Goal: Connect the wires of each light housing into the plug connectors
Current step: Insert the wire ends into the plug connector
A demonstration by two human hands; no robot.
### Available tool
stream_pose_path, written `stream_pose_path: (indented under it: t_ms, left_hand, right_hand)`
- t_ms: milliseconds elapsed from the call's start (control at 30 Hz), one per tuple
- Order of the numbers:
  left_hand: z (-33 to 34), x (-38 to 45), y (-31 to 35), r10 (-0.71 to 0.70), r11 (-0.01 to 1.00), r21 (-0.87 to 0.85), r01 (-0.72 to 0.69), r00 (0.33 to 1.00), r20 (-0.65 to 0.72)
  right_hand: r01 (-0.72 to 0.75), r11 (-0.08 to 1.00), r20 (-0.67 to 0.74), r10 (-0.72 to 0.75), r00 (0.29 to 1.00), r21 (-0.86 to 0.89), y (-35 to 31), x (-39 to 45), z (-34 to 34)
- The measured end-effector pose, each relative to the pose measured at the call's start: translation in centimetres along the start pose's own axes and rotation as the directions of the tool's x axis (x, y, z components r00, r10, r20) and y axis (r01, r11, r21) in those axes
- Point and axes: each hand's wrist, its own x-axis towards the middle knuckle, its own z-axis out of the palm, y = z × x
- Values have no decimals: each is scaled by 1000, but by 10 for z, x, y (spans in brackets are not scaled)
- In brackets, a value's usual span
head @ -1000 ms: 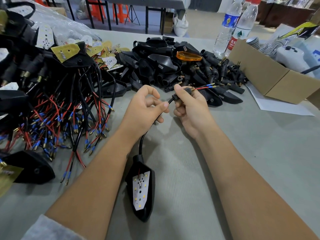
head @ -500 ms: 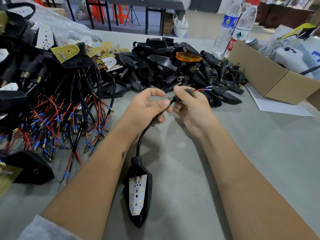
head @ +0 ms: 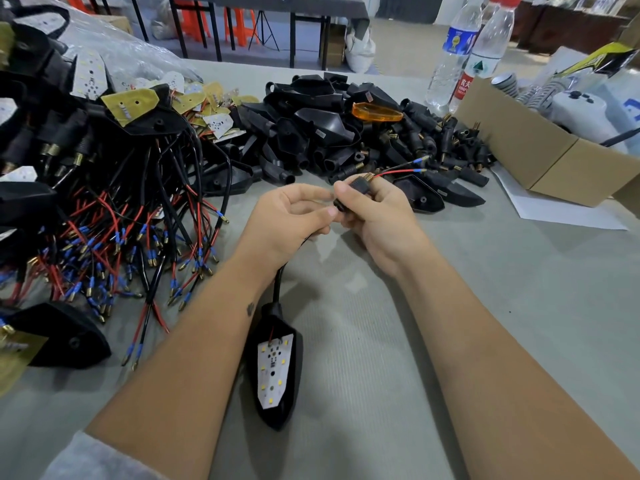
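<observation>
With the right hand (head: 375,216) pinching the plug connector (head: 354,189) and the left hand (head: 289,223) pinching the cable, threading appears underway; next, seat the 2 wires (head: 398,171) fully.

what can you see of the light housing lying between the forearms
The light housing is a black, pointed, plastic-looking shell lying open side up on the grey table, tip toward the camera. Inside sits a white LED board with small yellow chips. A black cable leaves its far end and runs up under the left hand.
</observation>
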Motion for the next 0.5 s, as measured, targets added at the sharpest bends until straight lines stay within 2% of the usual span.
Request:
stream_pose_path:
  t_ms: [67,167,367,433,500]
  left_hand:
    - [2,0,0,17,999,31,-16,1000,-20]
    - [3,-2,3,37,996,79,-35,999,-22]
    - [-4,-4,8,-4,987,159,-7,998,64]
    - [-5,-4,6,14,986,165,-22,999,51]
    - [-5,-4,4,48,981,188,-48,999,1]
  right_hand:
    - [-9,996,46,4,999,94,0,-1,2]
    - [-33,986,33,28,999,162,0,0,2]
    - [-16,982,-132,42,990,190,2,4,-2]
    - [2,980,-146,27,989,197,3,5,-3]
    - [3,991,-120,13,993,132,4,4,-3]
